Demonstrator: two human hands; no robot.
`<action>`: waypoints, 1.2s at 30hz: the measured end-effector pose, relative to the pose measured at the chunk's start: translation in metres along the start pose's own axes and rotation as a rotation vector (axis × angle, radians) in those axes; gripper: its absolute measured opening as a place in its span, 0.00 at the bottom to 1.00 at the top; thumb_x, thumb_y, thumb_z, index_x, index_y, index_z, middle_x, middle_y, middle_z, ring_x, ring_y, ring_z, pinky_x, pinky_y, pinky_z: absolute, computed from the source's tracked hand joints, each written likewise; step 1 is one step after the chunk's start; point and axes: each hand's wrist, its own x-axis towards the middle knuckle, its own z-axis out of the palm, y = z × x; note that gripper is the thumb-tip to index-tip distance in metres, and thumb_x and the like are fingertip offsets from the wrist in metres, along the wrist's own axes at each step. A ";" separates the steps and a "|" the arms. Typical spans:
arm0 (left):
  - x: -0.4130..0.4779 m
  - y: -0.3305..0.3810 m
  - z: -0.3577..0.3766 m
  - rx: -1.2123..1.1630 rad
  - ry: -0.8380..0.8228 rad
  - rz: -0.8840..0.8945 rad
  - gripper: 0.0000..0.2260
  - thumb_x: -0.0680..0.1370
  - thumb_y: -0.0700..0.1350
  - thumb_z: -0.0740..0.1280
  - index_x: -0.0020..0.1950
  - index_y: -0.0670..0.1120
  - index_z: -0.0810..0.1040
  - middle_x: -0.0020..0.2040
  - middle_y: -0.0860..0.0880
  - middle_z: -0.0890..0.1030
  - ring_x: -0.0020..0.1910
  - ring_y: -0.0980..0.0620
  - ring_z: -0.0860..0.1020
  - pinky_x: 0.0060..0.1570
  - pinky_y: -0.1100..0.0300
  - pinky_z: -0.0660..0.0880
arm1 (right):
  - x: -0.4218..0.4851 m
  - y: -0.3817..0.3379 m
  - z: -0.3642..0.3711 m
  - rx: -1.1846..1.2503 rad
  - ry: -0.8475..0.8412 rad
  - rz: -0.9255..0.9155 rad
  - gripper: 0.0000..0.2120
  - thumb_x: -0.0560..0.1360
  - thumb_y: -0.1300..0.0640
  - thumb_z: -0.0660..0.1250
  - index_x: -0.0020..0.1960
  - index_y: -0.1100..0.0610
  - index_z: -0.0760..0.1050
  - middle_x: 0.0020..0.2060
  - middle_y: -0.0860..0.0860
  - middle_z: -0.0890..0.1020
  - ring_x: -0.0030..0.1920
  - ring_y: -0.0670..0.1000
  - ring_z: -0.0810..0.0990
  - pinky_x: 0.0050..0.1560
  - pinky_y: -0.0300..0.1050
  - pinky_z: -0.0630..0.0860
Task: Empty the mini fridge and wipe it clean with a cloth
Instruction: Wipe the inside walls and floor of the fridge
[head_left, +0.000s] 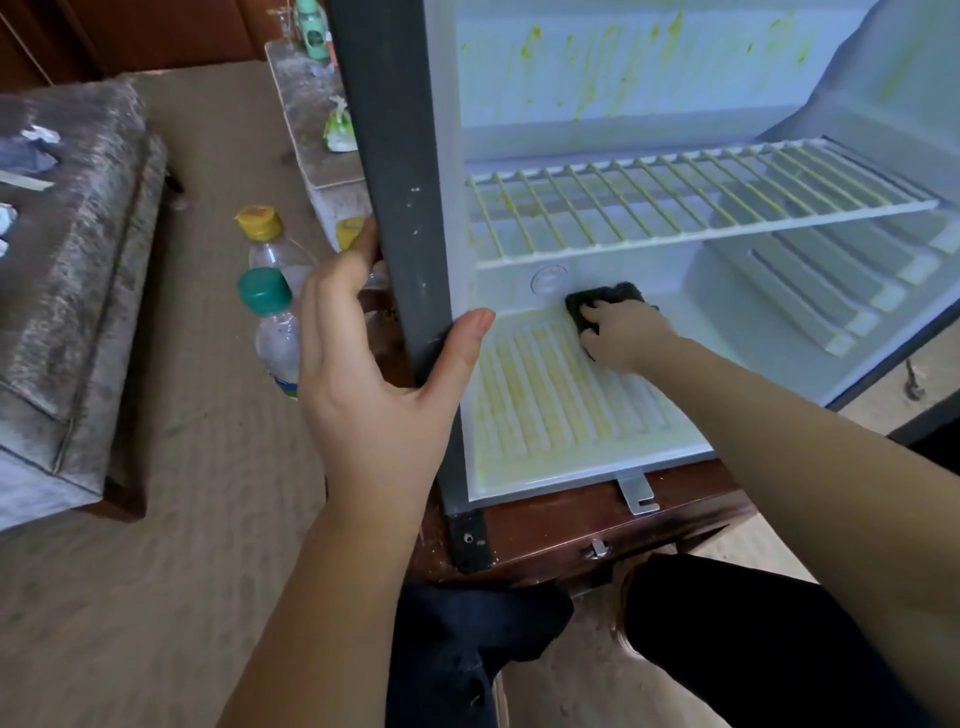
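Note:
The mini fridge (400, 171) stands open with nothing inside but a white wire shelf (691, 208). Yellow-green stains streak its back wall and its ribbed floor (550, 410). My left hand (374, 374) grips the dark left edge of the fridge, thumb on the inner side and fingers round the outside. My right hand (618, 338) reaches deep inside and holds a dark cloth (602, 301) pressed against the back of the fridge floor, just under the shelf.
Plastic bottles stand on the floor left of the fridge, one with a green cap (270, 322) and one with a yellow cap (265, 234). A grey upholstered seat (78, 270) lies far left. The fridge rests on a brown wooden cabinet (597, 519). My dark-trousered knees are below.

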 end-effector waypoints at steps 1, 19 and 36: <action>0.001 0.000 0.000 0.000 0.000 -0.004 0.26 0.74 0.59 0.71 0.66 0.50 0.66 0.57 0.44 0.77 0.56 0.44 0.78 0.48 0.44 0.78 | 0.002 -0.002 0.000 -0.010 0.006 0.015 0.23 0.82 0.52 0.50 0.76 0.54 0.60 0.71 0.53 0.67 0.67 0.58 0.69 0.57 0.50 0.70; -0.006 0.010 -0.003 0.024 -0.004 -0.048 0.29 0.75 0.54 0.71 0.68 0.38 0.70 0.61 0.42 0.78 0.60 0.46 0.76 0.53 0.45 0.78 | -0.130 -0.006 0.042 0.140 0.047 -0.142 0.26 0.80 0.55 0.54 0.78 0.50 0.56 0.77 0.45 0.57 0.76 0.48 0.54 0.73 0.48 0.61; -0.004 0.006 -0.004 -0.102 -0.036 -0.120 0.29 0.74 0.54 0.72 0.70 0.42 0.69 0.61 0.45 0.78 0.56 0.55 0.79 0.49 0.65 0.77 | -0.030 -0.020 0.020 0.234 0.058 -0.067 0.24 0.82 0.55 0.52 0.77 0.52 0.57 0.77 0.49 0.58 0.75 0.52 0.58 0.73 0.48 0.57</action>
